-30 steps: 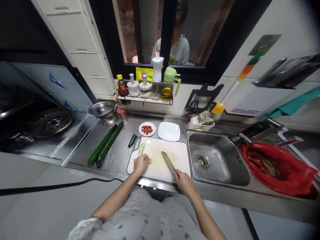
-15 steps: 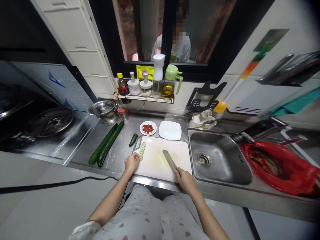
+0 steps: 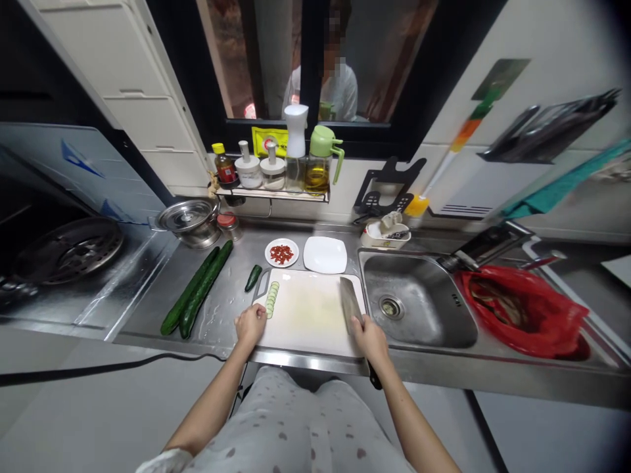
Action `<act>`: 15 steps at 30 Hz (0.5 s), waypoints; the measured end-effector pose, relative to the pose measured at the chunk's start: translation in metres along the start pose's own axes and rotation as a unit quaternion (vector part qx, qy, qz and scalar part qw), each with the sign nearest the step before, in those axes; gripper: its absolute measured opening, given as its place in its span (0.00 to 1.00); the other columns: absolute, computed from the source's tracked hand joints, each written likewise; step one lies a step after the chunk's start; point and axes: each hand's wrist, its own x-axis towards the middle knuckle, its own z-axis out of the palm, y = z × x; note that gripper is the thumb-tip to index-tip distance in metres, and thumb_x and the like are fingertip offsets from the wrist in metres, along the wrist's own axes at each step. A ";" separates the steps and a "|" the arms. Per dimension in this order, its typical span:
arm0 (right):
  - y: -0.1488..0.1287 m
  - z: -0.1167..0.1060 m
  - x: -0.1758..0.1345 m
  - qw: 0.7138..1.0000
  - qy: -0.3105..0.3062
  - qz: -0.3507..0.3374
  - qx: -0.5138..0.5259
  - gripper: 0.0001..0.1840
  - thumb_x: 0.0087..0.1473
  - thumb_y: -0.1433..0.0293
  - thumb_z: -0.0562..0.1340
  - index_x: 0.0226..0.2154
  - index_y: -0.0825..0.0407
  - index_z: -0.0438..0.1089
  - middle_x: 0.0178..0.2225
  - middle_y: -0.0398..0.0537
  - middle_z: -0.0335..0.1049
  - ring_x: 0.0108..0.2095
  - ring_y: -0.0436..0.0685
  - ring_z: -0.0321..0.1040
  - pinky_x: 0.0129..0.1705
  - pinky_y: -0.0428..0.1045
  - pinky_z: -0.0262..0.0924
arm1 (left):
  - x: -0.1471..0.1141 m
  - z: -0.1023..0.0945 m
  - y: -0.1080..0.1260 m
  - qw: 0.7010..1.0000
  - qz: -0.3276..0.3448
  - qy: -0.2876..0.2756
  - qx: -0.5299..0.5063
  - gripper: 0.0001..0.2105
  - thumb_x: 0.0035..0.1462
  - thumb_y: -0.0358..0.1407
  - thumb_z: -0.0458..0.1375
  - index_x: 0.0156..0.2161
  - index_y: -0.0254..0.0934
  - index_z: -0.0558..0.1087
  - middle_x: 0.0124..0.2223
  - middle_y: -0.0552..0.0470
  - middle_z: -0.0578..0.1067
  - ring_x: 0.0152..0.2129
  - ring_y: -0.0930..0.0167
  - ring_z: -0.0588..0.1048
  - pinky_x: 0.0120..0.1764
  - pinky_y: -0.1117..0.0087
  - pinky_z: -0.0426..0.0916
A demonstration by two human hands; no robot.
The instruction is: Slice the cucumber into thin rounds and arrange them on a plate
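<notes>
My left hand (image 3: 250, 325) is closed at the left edge of the white cutting board (image 3: 305, 312), fingertips beside the near end of a row of cucumber slices (image 3: 271, 301). Whatever may be between those fingers is hidden. In my right hand (image 3: 371, 338) is a kitchen knife (image 3: 349, 301); its broad blade points away from me over the board's right side, and the black handle end shows below my wrist. A short cucumber piece (image 3: 253, 278) lies left of the board. Farther left, two whole cucumbers (image 3: 210, 286) lie side by side.
Behind the board stand a small plate of chopped red pieces (image 3: 282, 253) and a white plate (image 3: 325, 255). The sink (image 3: 419, 315) is at right, beside a red bag (image 3: 537, 322). A lidded pot (image 3: 187, 220) and a jar (image 3: 229, 226) stand at back left, below a condiment shelf (image 3: 276, 194).
The knife has moved rightward over the board, and its blade points more directly away from me. My left hand stays by the slices. The whole view has shifted slightly.
</notes>
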 end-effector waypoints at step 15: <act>0.029 0.020 0.028 0.993 0.041 0.005 0.113 0.28 0.59 0.61 0.50 0.59 0.54 0.53 0.50 0.54 0.68 0.48 0.58 0.66 0.46 0.48 0.56 | -0.006 0.002 0.000 0.999 0.008 0.044 -0.007 0.10 0.54 0.39 0.53 0.39 0.42 0.74 0.40 0.49 0.76 0.38 0.63 0.72 0.43 0.63 0.58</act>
